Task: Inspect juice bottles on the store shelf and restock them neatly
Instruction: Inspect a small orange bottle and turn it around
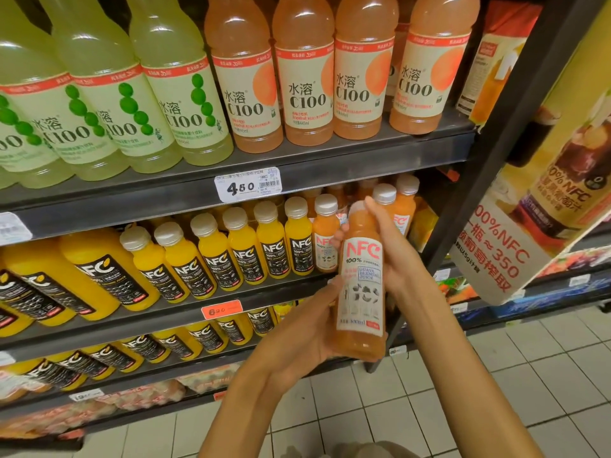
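I hold a pink-orange NFC guava juice bottle (pixel 362 285) upright in front of the shelf, its white label facing me. My left hand (pixel 310 328) cups its lower part from the left and below. My right hand (pixel 393 249) wraps the upper part from the right, a fingertip near the cap. Behind it, on the middle shelf (pixel 185 312), stands a row of yellow NFC orange juice bottles (pixel 244 249) with white caps, and a few orange-pink NFC bottles (pixel 325 233) at the row's right end.
The top shelf carries green-label C100 bottles (pixel 132 94) and orange C100 bottles (pixel 307 77), with a 4.50 price tag (pixel 246 186) on its edge. A dark shelf upright (pixel 469 209) and a hanging NFC poster (pixel 542 209) are to the right. White floor tiles (pixel 496 375) lie below.
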A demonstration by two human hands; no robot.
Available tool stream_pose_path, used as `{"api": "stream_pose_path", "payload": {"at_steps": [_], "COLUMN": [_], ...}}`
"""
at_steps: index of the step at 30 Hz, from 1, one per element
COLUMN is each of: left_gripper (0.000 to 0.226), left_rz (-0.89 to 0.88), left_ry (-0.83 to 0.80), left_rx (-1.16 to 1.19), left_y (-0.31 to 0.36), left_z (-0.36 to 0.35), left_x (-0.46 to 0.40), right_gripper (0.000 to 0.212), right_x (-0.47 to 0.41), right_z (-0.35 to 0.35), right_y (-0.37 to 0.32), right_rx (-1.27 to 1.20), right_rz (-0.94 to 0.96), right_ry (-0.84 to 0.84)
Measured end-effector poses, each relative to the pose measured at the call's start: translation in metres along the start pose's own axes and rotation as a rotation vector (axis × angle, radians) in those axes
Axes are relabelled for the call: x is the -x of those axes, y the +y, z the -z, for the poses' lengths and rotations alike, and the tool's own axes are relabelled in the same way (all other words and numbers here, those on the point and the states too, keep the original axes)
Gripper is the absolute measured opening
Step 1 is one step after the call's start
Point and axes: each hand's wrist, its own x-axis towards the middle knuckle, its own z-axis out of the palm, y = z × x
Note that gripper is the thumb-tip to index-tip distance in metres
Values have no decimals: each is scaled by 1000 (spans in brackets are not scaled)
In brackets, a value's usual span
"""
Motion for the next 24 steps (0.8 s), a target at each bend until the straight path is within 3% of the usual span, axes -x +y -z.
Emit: {"api": "stream_pose_path", "payload": {"at_steps": [5,9,11,14,20,24], "left_gripper": [75,47,42,53,58,72], "left_rz": [-121,-241,-254,-283,-494,-625], "left_ry": [157,257,254,204,297,304], "left_rx": [-381,-517,-549,-604,-746,-819], "left_y": [-6,-5,-6,-8,8,15], "left_z": [-6,1,5,11,30,33], "left_x": [-8,-12,-14,-19,-27,-30], "right_gripper": [57,39,36,36,44,46], "right_x": [7,14,16,21,38,43], "right_z": [-13,-13,-15,-19,-11,-3], "right_y": [-13,-11,-7,-4,-14,-25], "right_rx": [426,733,744,685,684,687], "right_rz": [274,341,383,445,543,506], "right_ry": [-69,-39,-37,-123,-507,-699]}}
